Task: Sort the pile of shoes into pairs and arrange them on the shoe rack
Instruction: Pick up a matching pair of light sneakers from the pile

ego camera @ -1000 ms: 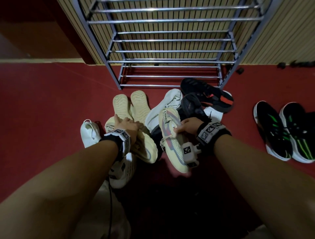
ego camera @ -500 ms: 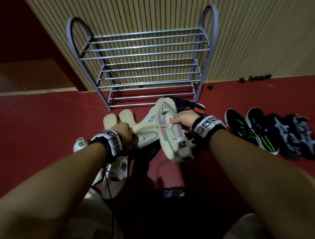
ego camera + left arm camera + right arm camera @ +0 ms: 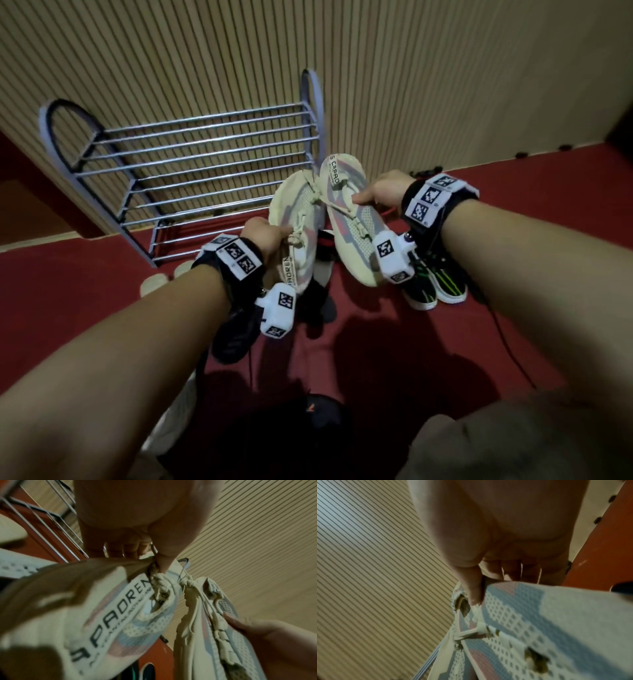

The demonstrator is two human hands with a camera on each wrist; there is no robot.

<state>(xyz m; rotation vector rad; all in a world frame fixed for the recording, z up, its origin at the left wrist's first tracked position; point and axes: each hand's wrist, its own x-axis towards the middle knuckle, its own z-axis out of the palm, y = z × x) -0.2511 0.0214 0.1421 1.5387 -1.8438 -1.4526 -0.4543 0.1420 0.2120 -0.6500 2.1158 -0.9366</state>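
Up in the air in front of the shoe rack (image 3: 191,161), two matching cream knit sneakers are held side by side — their laces tangled together between them. Each has a pale mesh upper with grey-blue and pink panels, thick cream laces and a strap printed in dark capital letters.

One sneaker (image 3: 296,219) hangs from the left hand (image 3: 263,236), whose thumb and curled fingers pinch it near the lace knot; in the left wrist view the strap reads "PAOREN" and the fingers close on the fabric edge. The other sneaker (image 3: 349,219) is gripped by the right hand (image 3: 383,192) at its side, thumb pressed on the upper by the laces and fingers curled beneath, as the right wrist view shows.

Behind them, the metal rack of silver bars stands on the red floor (image 3: 68,291) against a ribbed beige wall (image 3: 445,85). On the floor lie a pair of black shoes with green stripes (image 3: 435,284) — just right of the held pair — a dark shoe (image 3: 236,339) under the left wrist, and two pale soles (image 3: 164,279) near the rack's foot.
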